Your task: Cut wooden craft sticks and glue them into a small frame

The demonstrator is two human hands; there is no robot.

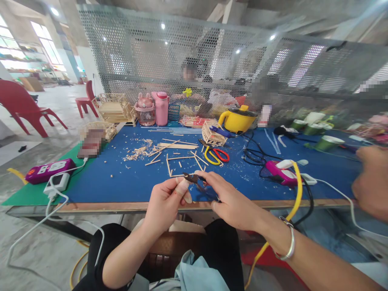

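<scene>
My right hand (233, 204) is wrapped round a pair of dark cutting pliers (190, 178), whose jaws point left. Those jaws meet the fingertips of my left hand (162, 204), which is pinched closed; what lies between its fingers is too small to make out. Pale coverings wrap some left fingertips. Just beyond both hands, thin wooden sticks (182, 158) lie in a rough open frame. Behind them is a loose pile of longer sticks (177, 146). Scissors (212, 155) with yellow and red handles lie to the right of the sticks.
Wood scraps (138, 152) are scattered left of centre. A small wooden crate (214, 135), a yellow pot (241, 120) and a pink flask (161, 108) stand at the back. Cables surround a purple power strip (281, 173) at right. Another person's hand (371, 182) is at the far right.
</scene>
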